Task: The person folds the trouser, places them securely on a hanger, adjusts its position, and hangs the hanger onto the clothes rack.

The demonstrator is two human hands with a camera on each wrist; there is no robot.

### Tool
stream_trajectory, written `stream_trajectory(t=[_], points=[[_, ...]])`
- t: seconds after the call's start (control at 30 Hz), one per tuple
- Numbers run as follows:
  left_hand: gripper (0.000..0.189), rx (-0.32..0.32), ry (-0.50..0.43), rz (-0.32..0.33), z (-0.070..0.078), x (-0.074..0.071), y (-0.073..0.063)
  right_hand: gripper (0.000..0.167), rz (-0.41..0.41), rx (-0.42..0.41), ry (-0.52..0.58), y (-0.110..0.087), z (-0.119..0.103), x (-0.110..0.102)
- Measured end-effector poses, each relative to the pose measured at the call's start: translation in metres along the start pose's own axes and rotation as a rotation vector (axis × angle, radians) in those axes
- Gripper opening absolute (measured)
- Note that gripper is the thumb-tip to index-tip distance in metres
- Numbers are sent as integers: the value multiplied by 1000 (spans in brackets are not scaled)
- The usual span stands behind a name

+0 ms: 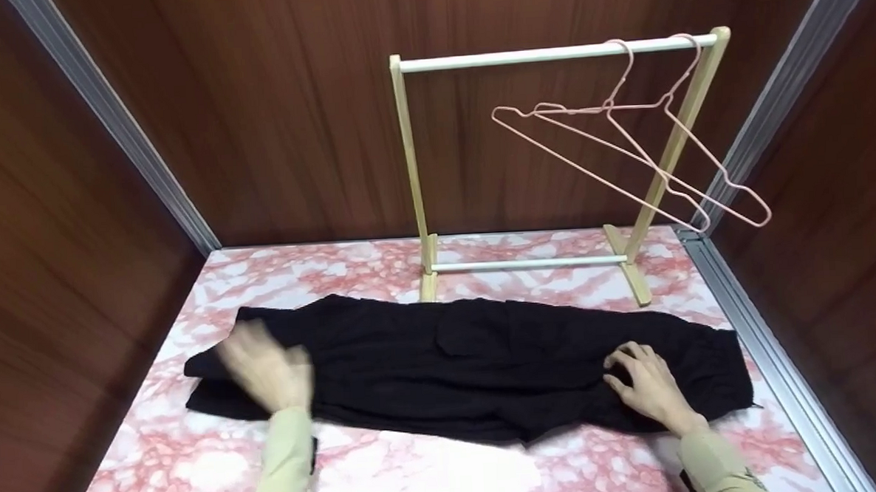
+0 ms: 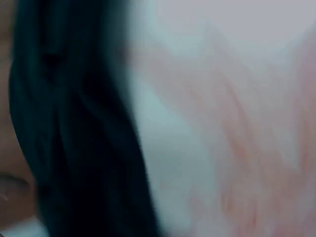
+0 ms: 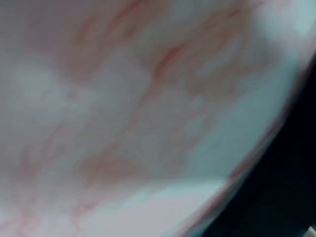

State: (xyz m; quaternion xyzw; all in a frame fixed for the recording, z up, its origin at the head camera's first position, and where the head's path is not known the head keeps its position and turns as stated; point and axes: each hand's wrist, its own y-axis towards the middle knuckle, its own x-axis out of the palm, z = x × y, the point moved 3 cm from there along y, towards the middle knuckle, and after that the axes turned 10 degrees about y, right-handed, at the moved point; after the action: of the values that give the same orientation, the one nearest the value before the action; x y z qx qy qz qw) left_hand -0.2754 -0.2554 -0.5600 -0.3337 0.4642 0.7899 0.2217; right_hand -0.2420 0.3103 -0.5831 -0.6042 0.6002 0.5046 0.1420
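Black trousers [image 1: 406, 366] lie lengthwise across the pink-marbled table [image 1: 196, 471], before the rack [image 1: 504, 57]. My left hand [image 1: 269, 368], blurred, fingers extended, is over their left end, gripping nothing; my right hand [image 1: 647, 385], fingers loosely bent, thumb apart, is towards the right end, holding nothing

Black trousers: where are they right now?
In the head view, the black trousers lie left to right across the marbled tabletop, in front of the clothes rack, with the left hand and right hand toward opposite ends.
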Motion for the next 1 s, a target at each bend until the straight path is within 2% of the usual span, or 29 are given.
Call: stream_trajectory(t=[0.07, 0.1, 0.17, 0.23, 0.3, 0.33, 0.4, 0.43, 0.53, 0.63, 0.7, 0.77, 0.9, 0.93, 1.0], points=[[63, 340, -73, 38, 32, 2, -12, 20, 15, -51, 30, 5, -9, 1], [54, 490, -142, 20, 50, 3, -21, 20, 11, -80, 47, 8, -14, 3], [43, 746, -287, -78, 86, 3, -44, 19, -26, -129, 89, 16, -27, 8], [39, 951, -348, -226, 117, -1, -68, 19, -92, -145, 109, 22, -40, 16], [42, 1120, -338, -377, 141, -6, -89, 19, -166, -135, 109, 28, -52, 25], [45, 1193, -315, -427, 151, -7, -98, 19, -197, -129, 101, 30, -56, 29], [47, 1313, -259, -479, 166, -9, -110, 17, -240, -135, 63, 33, -63, 38], [45, 1357, -244, -487, 172, -9, -114, 15, -251, -147, 46, 34, -65, 41], [30, 1456, -231, -447, 182, -7, -123, 12, -229, -177, 20, 37, -70, 47], [22, 1490, -233, -419, 184, -6, -127, 11, -143, -122, 64, 42, -71, 48], [22, 1486, -221, -382, 184, -5, -128, 10, -75, -64, 100, 45, -71, 47], [22, 1463, -189, -314, 183, -3, -128, 10, -21, -19, 104, 48, -70, 48], [22, 1389, -53, -164, 185, 1, -128, 12, -11, -12, 4, 48, -68, 57], [22, 1379, -17, -155, 185, 3, -128, 12, -23, -22, -27, 47, -68, 60], [26, 1384, 48, -186, 184, 6, -129, 13, -58, -50, -99, 45, -68, 64]])
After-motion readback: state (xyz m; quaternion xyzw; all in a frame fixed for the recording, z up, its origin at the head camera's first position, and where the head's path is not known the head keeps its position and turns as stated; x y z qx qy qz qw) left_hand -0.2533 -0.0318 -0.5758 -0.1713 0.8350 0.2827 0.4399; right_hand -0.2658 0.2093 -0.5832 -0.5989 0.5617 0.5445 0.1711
